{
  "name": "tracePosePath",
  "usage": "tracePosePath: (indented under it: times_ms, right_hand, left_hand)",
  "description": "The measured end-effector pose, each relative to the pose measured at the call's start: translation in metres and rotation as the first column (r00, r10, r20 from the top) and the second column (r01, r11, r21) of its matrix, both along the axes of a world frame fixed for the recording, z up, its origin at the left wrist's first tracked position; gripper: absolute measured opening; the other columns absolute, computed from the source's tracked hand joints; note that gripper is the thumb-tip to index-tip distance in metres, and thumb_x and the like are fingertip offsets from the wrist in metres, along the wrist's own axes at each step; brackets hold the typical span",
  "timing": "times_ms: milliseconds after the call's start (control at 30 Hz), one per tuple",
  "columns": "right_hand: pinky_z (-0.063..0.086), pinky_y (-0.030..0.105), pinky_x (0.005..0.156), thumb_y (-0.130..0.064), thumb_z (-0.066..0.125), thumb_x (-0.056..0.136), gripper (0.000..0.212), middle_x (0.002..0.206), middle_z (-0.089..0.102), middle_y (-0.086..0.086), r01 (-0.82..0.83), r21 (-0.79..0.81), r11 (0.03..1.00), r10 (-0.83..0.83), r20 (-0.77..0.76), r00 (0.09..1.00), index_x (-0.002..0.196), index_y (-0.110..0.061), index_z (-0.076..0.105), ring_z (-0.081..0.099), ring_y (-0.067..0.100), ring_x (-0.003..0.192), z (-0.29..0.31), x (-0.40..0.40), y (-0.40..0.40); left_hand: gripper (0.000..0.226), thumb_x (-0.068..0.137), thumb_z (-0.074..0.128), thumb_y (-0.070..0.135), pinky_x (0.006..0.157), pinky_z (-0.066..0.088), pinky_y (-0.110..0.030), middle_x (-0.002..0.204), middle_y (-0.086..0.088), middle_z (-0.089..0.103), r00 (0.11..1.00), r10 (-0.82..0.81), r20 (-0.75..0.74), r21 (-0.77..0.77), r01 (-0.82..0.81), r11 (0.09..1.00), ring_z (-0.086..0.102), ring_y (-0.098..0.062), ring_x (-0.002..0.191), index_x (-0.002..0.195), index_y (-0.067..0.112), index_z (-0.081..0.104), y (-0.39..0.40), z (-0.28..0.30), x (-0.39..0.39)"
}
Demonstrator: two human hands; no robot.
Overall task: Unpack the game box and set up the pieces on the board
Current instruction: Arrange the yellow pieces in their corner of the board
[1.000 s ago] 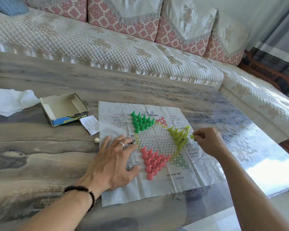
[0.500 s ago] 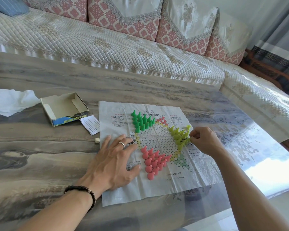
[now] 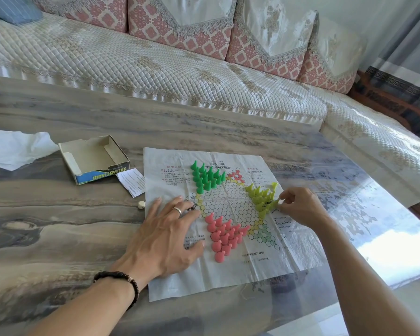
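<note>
A paper game board (image 3: 230,270) printed with a hexagon grid lies flat on the table. Several green pieces (image 3: 205,177) stand at its far left corner, several pink pieces (image 3: 224,235) at the near side, several yellow-green pieces (image 3: 261,196) at the right. My left hand (image 3: 166,235) lies flat with spread fingers on the board's left edge. My right hand (image 3: 298,206) pinches one yellow-green piece (image 3: 275,203) at the right edge of the yellow-green group. The open game box (image 3: 94,160) sits empty to the left.
A folded leaflet (image 3: 131,181) and a small white die (image 3: 141,204) lie between box and board. A crumpled white plastic bag (image 3: 12,149) rests at the far left. A quilted sofa (image 3: 155,64) runs behind the table. The table's edge drops off at right.
My right hand has carried the yellow-green piece down and left into the yellow-green group on the board. The left hand has stayed flat on the paper.
</note>
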State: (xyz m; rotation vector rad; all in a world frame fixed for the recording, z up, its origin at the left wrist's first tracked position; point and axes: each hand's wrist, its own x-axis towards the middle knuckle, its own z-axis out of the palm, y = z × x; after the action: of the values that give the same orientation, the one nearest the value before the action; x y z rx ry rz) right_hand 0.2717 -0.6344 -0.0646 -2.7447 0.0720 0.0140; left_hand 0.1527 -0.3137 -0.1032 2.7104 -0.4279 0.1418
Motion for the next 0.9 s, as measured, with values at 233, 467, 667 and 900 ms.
tracePosePath:
  times_ms: [233,467,667,900]
  right_hand:
    - [0.056,0.038,0.077,-0.018,0.057,0.091,0.014,0.084,0.067,0.002,0.086,0.094,0.992,-0.095,0.104,0.99,0.101,-0.016,0.067,0.068,0.025,0.082,0.003,0.017,-0.005]
    - [0.056,0.047,0.083,-0.027,0.056,0.093,0.016,0.096,0.07,0.008,0.102,0.178,0.979,-0.118,0.083,0.99,0.105,-0.022,0.067,0.068,0.027,0.085,-0.005,0.037,0.009]
    - [0.056,0.047,0.083,-0.017,0.064,0.087,0.021,0.085,0.069,0.004,0.11,0.109,0.988,-0.113,0.019,0.993,0.07,-0.03,0.064,0.066,0.029,0.09,-0.001,0.038,0.014]
    - [0.06,0.041,0.065,-0.01,0.049,0.096,0.016,0.08,0.07,0.01,0.115,0.224,0.968,-0.135,0.074,0.988,0.088,-0.019,0.06,0.07,0.024,0.065,0.003,0.027,0.006]
  left_hand:
    - [0.074,0.083,0.041,0.064,0.12,-0.003,-0.041,0.157,0.006,0.025,1.0,0.0,0.009,-0.031,0.0,1.0,0.007,-0.011,0.147,0.147,0.028,0.033,-0.001,0.0,0.0]
    - [0.073,0.083,0.04,0.065,0.12,-0.002,-0.041,0.156,0.009,0.023,1.0,0.005,0.005,-0.014,-0.005,1.0,0.004,-0.009,0.147,0.147,0.031,0.031,-0.001,0.0,0.001]
    - [0.074,0.083,0.04,0.065,0.12,-0.003,-0.04,0.157,0.008,0.023,1.0,0.003,-0.003,-0.007,-0.003,1.0,0.004,-0.009,0.147,0.148,0.03,0.03,0.0,-0.001,0.001]
    - [0.074,0.083,0.041,0.065,0.12,-0.002,-0.042,0.157,0.006,0.024,1.0,-0.002,-0.012,-0.01,0.002,1.0,0.006,-0.01,0.147,0.147,0.029,0.031,0.0,0.001,0.001]
